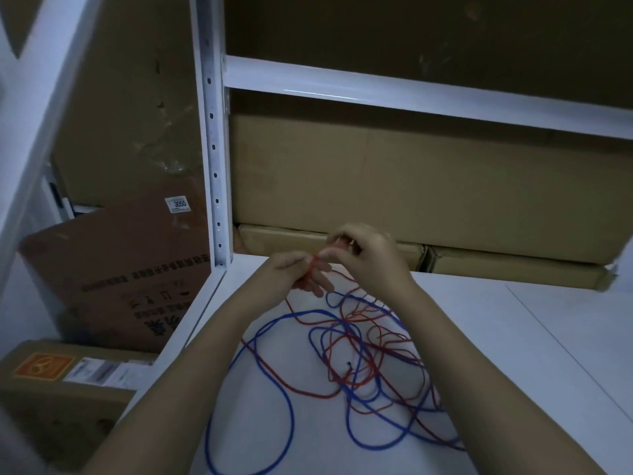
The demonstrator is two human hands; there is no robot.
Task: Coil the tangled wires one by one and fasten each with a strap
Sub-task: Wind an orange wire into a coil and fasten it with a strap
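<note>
While both hands work above its far edge, white shelf board (479, 337) spreads wide and pale, backed on the far side by flat cardboard boxes (394, 186) and framed at left by a perforated white upright (214, 149). More cartons (113, 289) outside the rack, far left and near left. Across the board's middle, near of the hands, one loose tangle: blue wire (291, 399) in broad loops reaching toward the near edge, red wire (346, 351) in tighter loops crossed over and under it. No strap made out anywhere. From the tangle, a single red strand running up and away, far-left, into the left hand (301, 274), fingers curled round it. Right hand (368, 255) just beside, touching or nearly so, fingertips pinching what looks like the red wire's end. Both hands equally close to that end; slack lying nearward, so probably drawn from the near side while coiling.
</note>
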